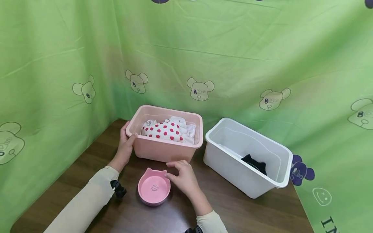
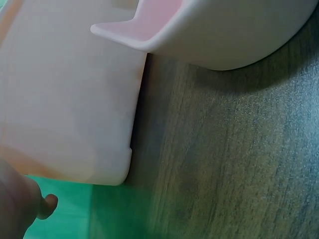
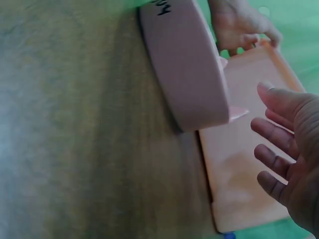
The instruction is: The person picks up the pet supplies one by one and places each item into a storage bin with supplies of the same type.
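My left hand (image 1: 124,149) grips the near left corner of a pink plastic bin (image 1: 166,149), thumb over the rim and fingers along its side. A white cloth item with red dots (image 1: 163,130) lies inside that bin. In front of it, a pink cat-eared pet bowl (image 1: 153,187) with a paw print sits upright on the table. Beside the bowl's right ear is my right hand (image 1: 184,178), its fingers spread and loosely bent with nothing between them. In the right wrist view, the thumb and fingers of the right hand (image 3: 294,144) are apart from the bowl (image 3: 187,64).
To the right stands a white plastic bin (image 1: 233,168) with a black object with pointed ears (image 1: 254,163) inside. Both bins are near the back of the brown wooden table (image 1: 122,216). A green printed curtain (image 1: 233,42) hangs behind and to the sides.
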Action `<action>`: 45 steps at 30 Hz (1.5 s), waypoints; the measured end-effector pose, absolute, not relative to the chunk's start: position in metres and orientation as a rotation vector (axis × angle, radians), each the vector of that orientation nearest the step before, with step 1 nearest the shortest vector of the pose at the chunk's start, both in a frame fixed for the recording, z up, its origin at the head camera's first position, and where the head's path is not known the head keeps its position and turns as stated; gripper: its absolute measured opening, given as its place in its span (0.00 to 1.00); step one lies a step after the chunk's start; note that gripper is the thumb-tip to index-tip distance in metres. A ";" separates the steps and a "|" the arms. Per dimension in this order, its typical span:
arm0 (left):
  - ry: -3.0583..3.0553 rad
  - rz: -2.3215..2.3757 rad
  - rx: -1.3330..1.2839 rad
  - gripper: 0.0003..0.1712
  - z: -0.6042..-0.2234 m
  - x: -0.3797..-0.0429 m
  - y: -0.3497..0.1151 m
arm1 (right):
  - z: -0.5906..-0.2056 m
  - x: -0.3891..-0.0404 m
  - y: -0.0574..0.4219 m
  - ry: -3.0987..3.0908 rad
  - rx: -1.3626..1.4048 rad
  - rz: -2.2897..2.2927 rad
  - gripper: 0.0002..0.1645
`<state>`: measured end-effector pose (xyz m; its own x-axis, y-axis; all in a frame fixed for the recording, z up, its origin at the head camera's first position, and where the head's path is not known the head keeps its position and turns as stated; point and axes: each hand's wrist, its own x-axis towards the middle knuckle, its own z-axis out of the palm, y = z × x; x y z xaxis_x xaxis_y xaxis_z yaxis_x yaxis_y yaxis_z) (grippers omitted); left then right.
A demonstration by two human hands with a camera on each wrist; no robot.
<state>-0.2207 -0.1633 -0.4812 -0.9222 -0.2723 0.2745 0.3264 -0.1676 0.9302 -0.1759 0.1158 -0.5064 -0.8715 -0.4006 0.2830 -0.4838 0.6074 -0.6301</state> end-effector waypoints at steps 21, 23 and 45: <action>-1.702 -2.156 -0.069 0.39 -0.484 -0.222 -0.162 | -0.521 -0.176 0.105 -2.817 0.628 1.082 0.10; -1.704 -2.156 -0.072 0.40 -0.484 -0.223 -0.163 | -0.520 -0.178 0.103 -2.821 0.602 1.050 0.07; -1.747 -2.137 -0.051 0.40 -0.479 -0.220 -0.164 | -0.510 -0.183 0.092 -2.864 0.545 1.235 0.06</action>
<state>-0.2196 -0.1642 -0.4789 -0.9276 -0.2655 0.2628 0.3104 -0.1562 0.9377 -0.1828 0.0925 -0.5102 -0.9404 -0.3212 0.1117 -0.3017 0.6365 -0.7099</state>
